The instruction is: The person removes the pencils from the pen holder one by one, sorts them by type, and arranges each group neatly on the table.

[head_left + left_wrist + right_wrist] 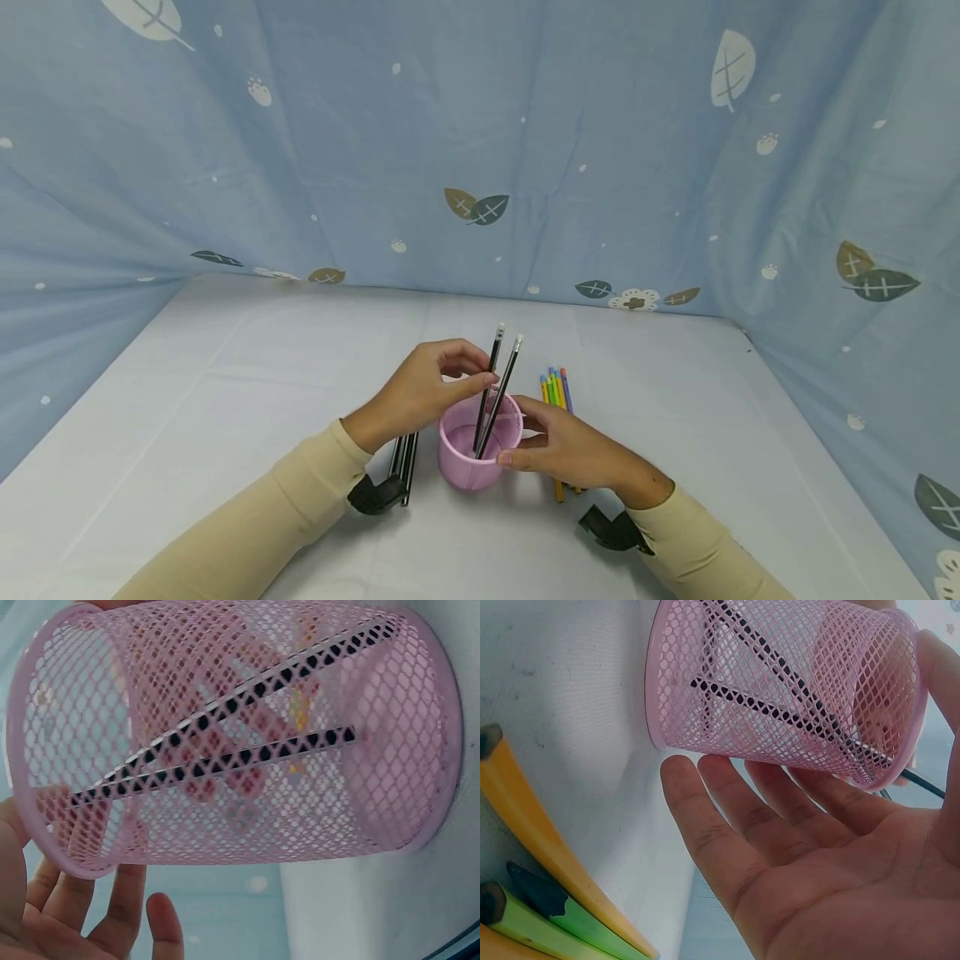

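Note:
A pink mesh pencil cup (pixel 467 473) stands upright on the white table, with two black pencils (pixel 511 367) leaning inside it, their white eraser ends up. My left hand (pixel 431 383) is over the cup's rim and pinches one black pencil (pixel 495 346) between thumb and fingers. From the other side, my right hand (pixel 566 446) holds the cup, thumb at the rim and fingers along the mesh wall (pixel 780 720). Through the mesh in the left wrist view, the lower ends of the pencils (pixel 262 754) show inside the cup.
Several black pencils (pixel 406 467) lie on the table left of the cup, partly behind the left wrist. To the right, a bunch of coloured pencils (pixel 558 392) lies partly under the right hand. A blue leaf-patterned cloth (pixel 480 125) hangs behind the table (pixel 300 333).

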Motion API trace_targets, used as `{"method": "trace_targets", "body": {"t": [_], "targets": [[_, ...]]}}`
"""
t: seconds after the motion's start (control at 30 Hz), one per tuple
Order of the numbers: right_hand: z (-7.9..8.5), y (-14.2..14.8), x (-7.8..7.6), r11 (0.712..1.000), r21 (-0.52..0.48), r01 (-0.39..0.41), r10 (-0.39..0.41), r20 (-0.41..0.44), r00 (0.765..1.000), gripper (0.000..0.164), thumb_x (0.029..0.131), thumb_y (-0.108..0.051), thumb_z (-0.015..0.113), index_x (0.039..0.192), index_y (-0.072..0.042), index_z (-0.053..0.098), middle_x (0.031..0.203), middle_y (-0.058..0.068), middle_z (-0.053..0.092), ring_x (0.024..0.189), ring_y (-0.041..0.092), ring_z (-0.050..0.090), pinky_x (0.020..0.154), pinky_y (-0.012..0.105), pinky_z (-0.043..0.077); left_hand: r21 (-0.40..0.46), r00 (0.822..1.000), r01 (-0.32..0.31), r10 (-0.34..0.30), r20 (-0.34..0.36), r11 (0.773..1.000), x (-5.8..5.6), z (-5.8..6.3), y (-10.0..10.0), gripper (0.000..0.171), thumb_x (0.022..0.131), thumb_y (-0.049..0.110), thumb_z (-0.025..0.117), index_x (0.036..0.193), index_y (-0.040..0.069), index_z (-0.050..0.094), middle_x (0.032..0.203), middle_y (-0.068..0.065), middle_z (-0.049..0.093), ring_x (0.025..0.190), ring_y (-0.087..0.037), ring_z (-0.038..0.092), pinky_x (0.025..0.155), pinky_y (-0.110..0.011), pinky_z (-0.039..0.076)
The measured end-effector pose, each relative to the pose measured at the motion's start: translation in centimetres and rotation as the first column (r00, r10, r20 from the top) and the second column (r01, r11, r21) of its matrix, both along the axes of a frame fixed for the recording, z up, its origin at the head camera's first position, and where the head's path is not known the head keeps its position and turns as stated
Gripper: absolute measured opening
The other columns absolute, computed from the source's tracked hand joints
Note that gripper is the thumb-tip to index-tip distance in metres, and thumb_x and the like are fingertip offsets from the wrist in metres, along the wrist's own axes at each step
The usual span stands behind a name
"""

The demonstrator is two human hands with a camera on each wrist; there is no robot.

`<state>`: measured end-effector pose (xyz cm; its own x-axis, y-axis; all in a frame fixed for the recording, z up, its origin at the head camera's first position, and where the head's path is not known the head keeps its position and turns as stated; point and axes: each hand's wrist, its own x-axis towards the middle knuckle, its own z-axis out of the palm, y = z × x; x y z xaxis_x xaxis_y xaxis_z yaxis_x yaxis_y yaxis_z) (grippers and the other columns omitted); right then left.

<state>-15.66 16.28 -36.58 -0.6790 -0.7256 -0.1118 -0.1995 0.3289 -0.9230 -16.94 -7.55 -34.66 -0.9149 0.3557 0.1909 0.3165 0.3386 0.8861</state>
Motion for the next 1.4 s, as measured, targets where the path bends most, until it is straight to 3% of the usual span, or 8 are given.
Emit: {"method": "trace_targets", "body": {"t": [0.5,0.8,1.4], "targets": [[0.1,-0.2,0.0,1.0,0.024,0.011,-0.011,-0.001,1.0,0.065,0.096,-0.021,0.069,0.153,-0.014,0.036,0.149,0.006,0.05,0.135,0.028,0.052,0.103,0.027,0.054,0.11,1.0,0.019,-0.018,-0.014,0.994,0.7,2.0,-0.6,0.017,0.092,0.029,0.073,0.103,0.016,0.069,0.099,0.001,0.074,0.095,-0.013,0.07,0.091,-0.035,0.058],[0.3,-0.2,0.1,1.0,0.018,0.013,-0.013,0.003,1.0,0.066,0.096,-0.022,0.069,0.153,-0.013,0.036,0.149,0.009,0.05,0.135,0.029,0.052,0.103,0.028,0.054,0.166,0.997,0.023,-0.01,-0.079,0.986,1.1,3.1,-1.3,0.017,0.094,0.021,0.071,0.107,0.01,0.068,0.104,-0.003,0.074,0.094,-0.015,0.071,0.088,-0.029,0.06],[0.1,-0.2,0.1,1.0,0.0,0.003,-0.003,0.003,1.0,0.064,0.096,-0.02,0.069,0.152,-0.015,0.038,0.147,0.007,0.051,0.133,0.028,0.054,0.102,0.028,0.054,0.246,0.999,-0.018,0.026,-0.027,0.969,1.4,4.5,-2.4,0.017,0.095,0.018,0.07,0.106,0.006,0.066,0.106,-0.015,0.07,0.09,-0.022,0.073,0.083,-0.034,0.063]]}}
